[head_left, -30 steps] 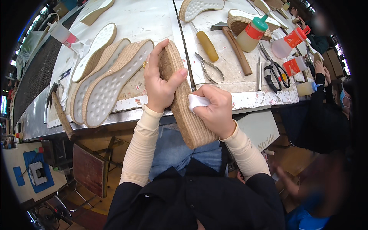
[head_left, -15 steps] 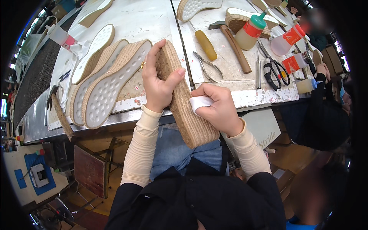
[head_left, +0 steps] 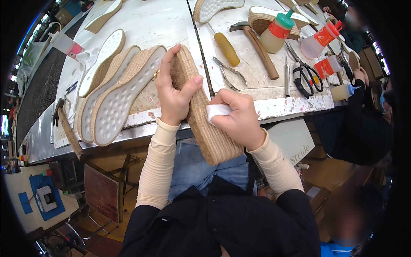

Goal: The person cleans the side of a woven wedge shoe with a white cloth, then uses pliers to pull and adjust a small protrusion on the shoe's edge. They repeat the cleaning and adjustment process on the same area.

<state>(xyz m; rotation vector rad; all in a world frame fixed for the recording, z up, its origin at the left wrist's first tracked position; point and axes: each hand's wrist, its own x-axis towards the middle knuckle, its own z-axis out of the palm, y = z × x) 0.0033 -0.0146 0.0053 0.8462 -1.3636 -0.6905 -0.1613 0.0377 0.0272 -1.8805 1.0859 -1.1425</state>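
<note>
A thick shoe sole (head_left: pixel 214 139) with a braided, rope-like sidewall is tilted on edge over the table's front edge. My left hand (head_left: pixel 176 92) wraps around its upper part, thumb on the braided side and fingers behind the patterned bottom. In my right hand (head_left: pixel 239 115) a small white cloth (head_left: pixel 217 112) is pinched and pressed against the braided sidewall near the middle. To the left lie two more braided soles, one a wedge sole (head_left: pixel 124 98) with a white dimpled top facing up.
Right of the sole are nippers (head_left: pixel 230 73), a yellow-handled tool (head_left: pixel 227 49), a hammer (head_left: pixel 261 51), scissors (head_left: pixel 305 75) and several squeeze bottles, one green-capped (head_left: pixel 278 34). Another hammer (head_left: pixel 68 128) leans at the table's left edge. A stool (head_left: pixel 102 190) stands below; a co-worker's hand (head_left: pixel 361 76) shows far right.
My right hand with the white cloth has slid slightly up and left along the braided sidewall. The left hand keeps its hold on the sole, and the view has shifted a little.
</note>
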